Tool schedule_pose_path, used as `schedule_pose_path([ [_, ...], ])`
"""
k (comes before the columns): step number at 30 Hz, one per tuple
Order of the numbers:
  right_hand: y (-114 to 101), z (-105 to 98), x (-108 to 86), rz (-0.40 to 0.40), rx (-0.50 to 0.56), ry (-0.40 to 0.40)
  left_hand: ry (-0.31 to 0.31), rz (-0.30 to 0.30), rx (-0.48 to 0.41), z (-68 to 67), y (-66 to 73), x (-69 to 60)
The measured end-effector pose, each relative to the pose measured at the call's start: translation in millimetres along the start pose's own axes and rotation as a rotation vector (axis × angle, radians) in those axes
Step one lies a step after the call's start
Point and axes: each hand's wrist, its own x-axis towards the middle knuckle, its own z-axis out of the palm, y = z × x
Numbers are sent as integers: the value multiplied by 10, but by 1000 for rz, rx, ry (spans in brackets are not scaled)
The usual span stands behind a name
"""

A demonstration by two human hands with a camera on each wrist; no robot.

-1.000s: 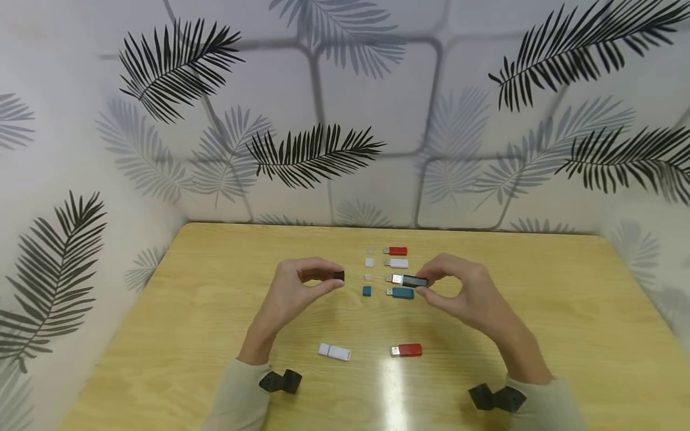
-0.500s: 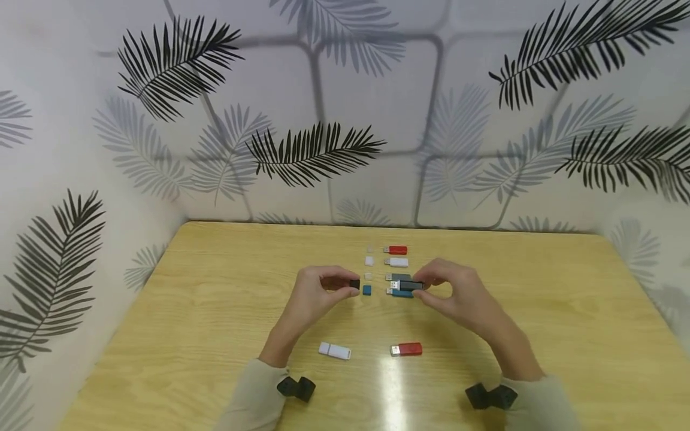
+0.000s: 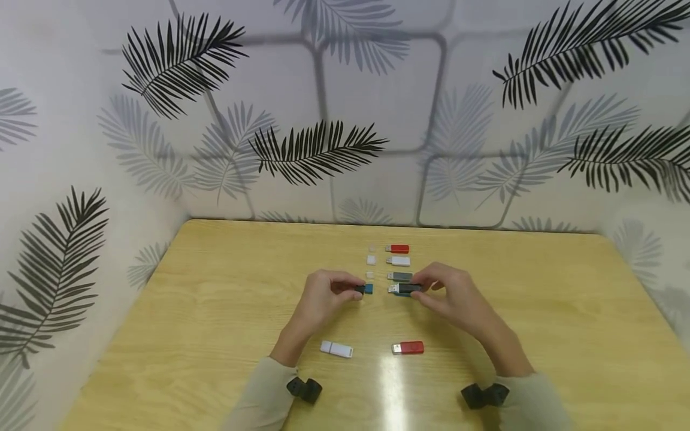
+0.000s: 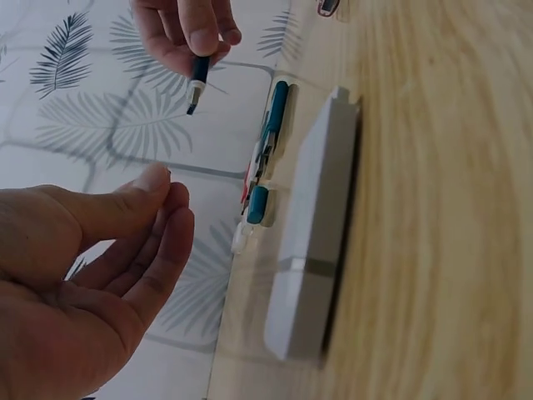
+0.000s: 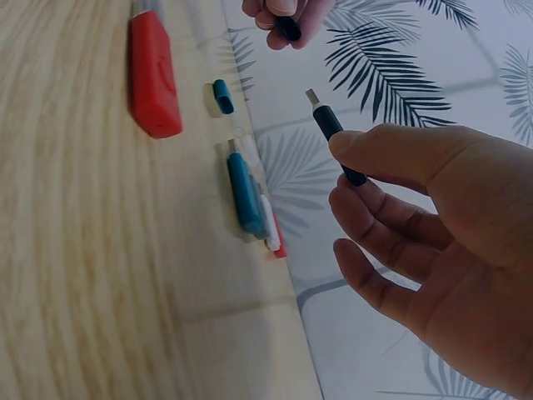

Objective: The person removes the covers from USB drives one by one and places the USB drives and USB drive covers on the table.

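Between thumb and fingers, my left hand [image 3: 325, 299] pinches a small black cap [image 3: 360, 289], just left of the blue cap [image 3: 369, 288] in the head view. The right wrist view shows that black cap [image 5: 288, 28] in the fingers. My right hand [image 3: 457, 297] pinches a black USB stick [image 3: 408, 288] by its rear end, metal plug pointing left. The stick [image 5: 328, 122] is held above the table, apart from the cap. In the head view it covers most of the blue USB stick, which shows whole in the right wrist view [image 5: 244, 192].
Behind lie a grey stick [image 3: 401, 276], a white stick [image 3: 400, 261] and a red stick [image 3: 399, 248], with white or clear caps [image 3: 371, 260] to their left. Nearer the front are a capped white stick [image 3: 336, 349] and another red stick [image 3: 412, 347] on the table [image 3: 215, 335].
My left hand has moved right and slightly nearer the front with the black cap. My right hand has shifted slightly left and forward-down in the picture, bringing the black stick over the blue one.
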Motion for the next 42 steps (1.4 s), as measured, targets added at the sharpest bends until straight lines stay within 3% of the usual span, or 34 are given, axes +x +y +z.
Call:
schedule_pose_path([
  [5, 43, 50, 11, 63, 25, -42, -13, -47, 33, 25, -15, -2],
  [16, 113, 119, -12, 110, 27, -72, -33, -137, 72, 90, -91, -31],
  [34, 93, 166, -166, 218, 55, -89, -35, -145, 232, 168, -32, 18],
  [42, 126, 203, -171, 192, 46, -87, -14, -170, 242, 216, -54, 25],
])
